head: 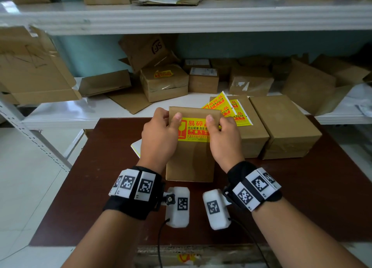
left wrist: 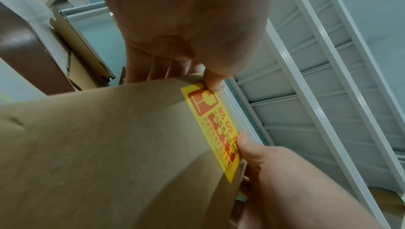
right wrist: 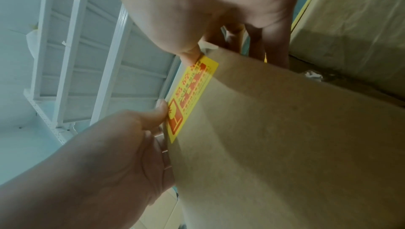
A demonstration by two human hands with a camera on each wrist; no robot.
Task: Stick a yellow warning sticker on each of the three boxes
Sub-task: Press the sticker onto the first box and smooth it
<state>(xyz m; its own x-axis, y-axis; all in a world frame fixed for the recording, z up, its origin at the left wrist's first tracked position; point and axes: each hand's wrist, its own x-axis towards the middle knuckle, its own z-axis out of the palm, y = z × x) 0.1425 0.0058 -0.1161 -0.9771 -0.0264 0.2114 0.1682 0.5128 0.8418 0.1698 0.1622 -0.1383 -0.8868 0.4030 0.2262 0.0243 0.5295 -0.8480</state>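
I hold a brown cardboard box (head: 191, 159) tilted up over the dark table, one hand on each side. A yellow warning sticker (head: 193, 130) with red print lies across its upper face. My left hand (head: 169, 117) grips the box's left edge, its thumb on the sticker's left end (left wrist: 197, 101). My right hand (head: 218, 123) grips the right edge, its thumb on the sticker's right end (right wrist: 197, 70). The fingers of both hands curl behind the box. Two more brown boxes (head: 253, 135) (head: 281, 123) stand side by side to the right, with several loose yellow stickers (head: 227, 109) on the nearer one.
A white backing sheet (head: 136, 147) lies on the brown table (head: 100, 187) left of the held box. The white shelf (head: 60, 113) behind carries several cardboard boxes, one (head: 164, 82) bearing a yellow sticker. A shelf upright (head: 36, 143) slants at the left.
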